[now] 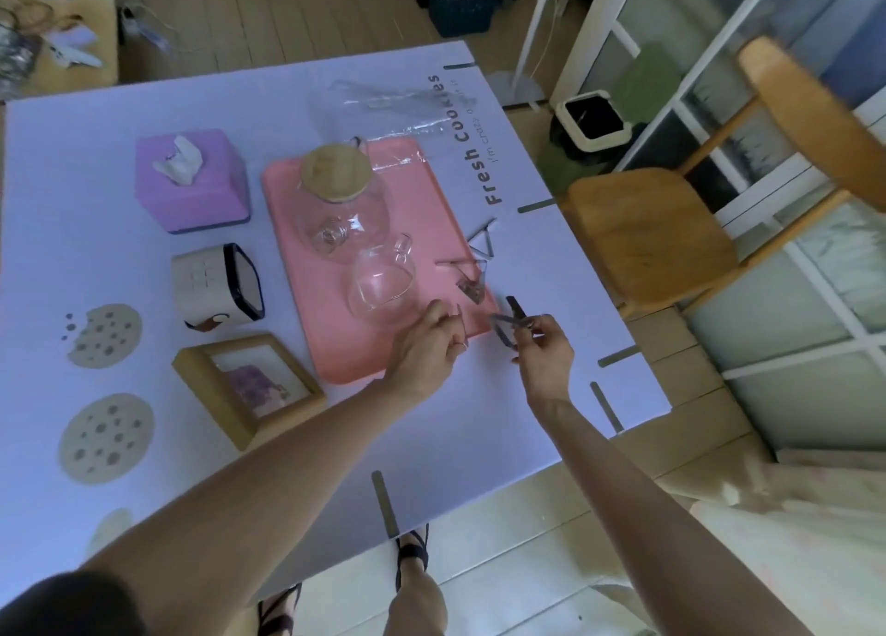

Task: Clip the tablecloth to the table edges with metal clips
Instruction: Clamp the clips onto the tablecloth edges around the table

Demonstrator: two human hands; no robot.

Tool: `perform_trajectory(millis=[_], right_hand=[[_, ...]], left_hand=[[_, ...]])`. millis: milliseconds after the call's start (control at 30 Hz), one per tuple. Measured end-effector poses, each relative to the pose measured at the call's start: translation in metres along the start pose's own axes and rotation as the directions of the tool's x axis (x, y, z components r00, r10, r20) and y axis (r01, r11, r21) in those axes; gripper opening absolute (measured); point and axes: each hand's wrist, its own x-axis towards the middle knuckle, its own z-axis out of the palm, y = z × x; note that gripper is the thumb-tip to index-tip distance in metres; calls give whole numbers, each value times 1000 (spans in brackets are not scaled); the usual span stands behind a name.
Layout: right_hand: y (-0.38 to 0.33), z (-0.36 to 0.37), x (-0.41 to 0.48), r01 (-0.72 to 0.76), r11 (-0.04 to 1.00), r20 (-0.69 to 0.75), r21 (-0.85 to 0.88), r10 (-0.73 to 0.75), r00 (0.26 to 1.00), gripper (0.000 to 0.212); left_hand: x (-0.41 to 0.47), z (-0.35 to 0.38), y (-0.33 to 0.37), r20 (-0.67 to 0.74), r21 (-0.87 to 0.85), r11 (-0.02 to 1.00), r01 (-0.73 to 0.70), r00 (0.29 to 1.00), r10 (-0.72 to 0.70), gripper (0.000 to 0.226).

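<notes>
A pale lilac tablecloth (144, 261) printed with cookies covers the table. Several metal clips sit along its right and near edges, for example one clip (617, 356) at the right edge and another (385, 503) at the near edge. My right hand (544, 347) pinches a loose metal clip (510, 321) above the cloth near the pink tray's corner. My left hand (429, 343) hovers over the tray's near right corner with fingers loosely curled and nothing in it. Two more loose clips lie by the tray: one on the cloth (482, 242), one on the tray (467, 278).
On the pink tray (335, 347) stand a glass teapot (343, 204) with a wooden lid and a glass cup (381, 283). A purple tissue box (189, 180), a small beige box (215, 285) and a wooden picture frame (247, 386) stand on the cloth. A wooden chair (647, 232) is at the right.
</notes>
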Motion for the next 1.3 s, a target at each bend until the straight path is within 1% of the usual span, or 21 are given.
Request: perform_trajectory(millis=[67, 133, 200, 300, 400, 467, 600, 700, 800, 867, 933, 1033, 1133, 1233, 1300], right_hand=[[3, -1, -7, -18, 1000, -4, 15, 18, 1000, 11], [2, 2, -20, -5, 999, -27, 46, 6, 1000, 14], [-5, 8, -39, 13, 994, -57, 104, -7, 998, 16], [-22, 21, -78, 65, 967, -142, 247, -30, 989, 20], [-41, 37, -122, 126, 925, -216, 359, -49, 975, 21], [-52, 51, -152, 152, 907, -240, 393, -58, 969, 19], [-77, 86, -218, 199, 876, -252, 439, -92, 963, 16], [-96, 109, -260, 218, 872, -202, 438, -140, 969, 19], [-106, 126, -287, 221, 880, -115, 421, -190, 975, 22], [-110, 137, -297, 213, 888, -69, 407, -202, 977, 23], [-111, 151, -305, 202, 895, -12, 398, -215, 977, 17], [-112, 178, -318, 181, 893, 53, 411, -222, 973, 15], [-118, 208, -328, 139, 894, 104, 426, -201, 974, 15], [-125, 241, -336, 62, 892, 158, 447, -147, 976, 13], [-131, 263, -337, -5, 887, 199, 462, -98, 975, 9]], left_hand=[[-10, -2, 1, -12, -95, 995, 9, 1000, -11, 2], [-22, -10, 1, 2, -182, 983, 15, 1000, -15, 3], [-36, -21, 0, 67, -298, 953, 59, 997, -41, 4], [-60, -44, -6, 172, -489, 863, 129, 984, -49, 11], [-87, -74, -20, 185, -561, 821, 109, 983, -4, 14], [-106, -98, -32, 195, -592, 799, 104, 981, 18, 15], [-139, -142, -58, 194, -645, 752, 136, 981, -11, 27], [-162, -173, -71, 212, -712, 681, 171, 977, -24, 28], [-181, -199, -85, 173, -729, 671, 135, 985, -11, 25], [-190, -212, -98, 159, -729, 666, 156, 986, -57, 20], [-197, -222, -113, 170, -726, 660, 192, 981, -98, 12], [-209, -234, -141, 175, -711, 658, 249, 968, -178, 14], [-215, -249, -172, 181, -676, 688, 266, 964, -195, 17], [-213, -264, -206, 187, -653, 709, 267, 964, -190, 7], [-207, -274, -231, 195, -633, 729, 260, 965, -174, 8]])
